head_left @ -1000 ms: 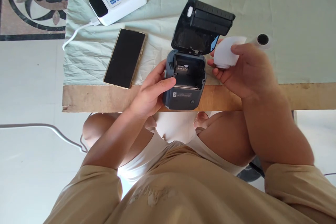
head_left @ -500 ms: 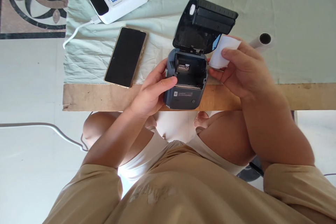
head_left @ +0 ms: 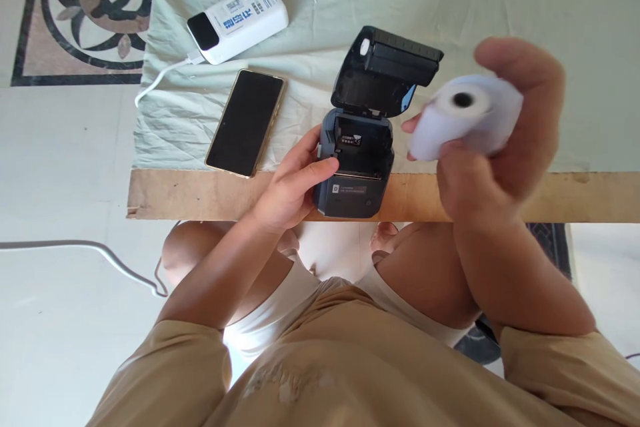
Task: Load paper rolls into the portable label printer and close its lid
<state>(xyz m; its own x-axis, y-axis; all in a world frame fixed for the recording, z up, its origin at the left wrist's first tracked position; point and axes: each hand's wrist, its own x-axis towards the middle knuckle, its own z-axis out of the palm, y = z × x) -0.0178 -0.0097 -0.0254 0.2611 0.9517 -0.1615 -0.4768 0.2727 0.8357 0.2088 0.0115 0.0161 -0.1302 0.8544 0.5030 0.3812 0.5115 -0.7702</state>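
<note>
A dark portable label printer (head_left: 356, 197) rests at the table's front edge, its hinged lid (head_left: 385, 70) swung up and its inner bay bare. My left hand (head_left: 300, 180) grips the printer's left side, with the thumb on the rim of the bay. To the right of the printer, my right hand (head_left: 480, 180) holds a white paper roll (head_left: 440, 130) above the table. The roll's dark core hole faces up, and a loose flap of paper curls toward the palm. Motion blurs this hand a little; the fingers are wrapped round the roll.
A phone (head_left: 246, 123) with a dark screen lies left of the printer. Behind it is a white power bank (head_left: 240, 20) with a white cable (head_left: 160, 77) plugged in. Pale green cloth (head_left: 590, 80) covers the table up to a wooden front edge (head_left: 225, 197).
My right hand has drawn back to the right from the printer and turned, so the roll's core end now shows. My left hand keeps its grip. The view has shifted slightly.
</note>
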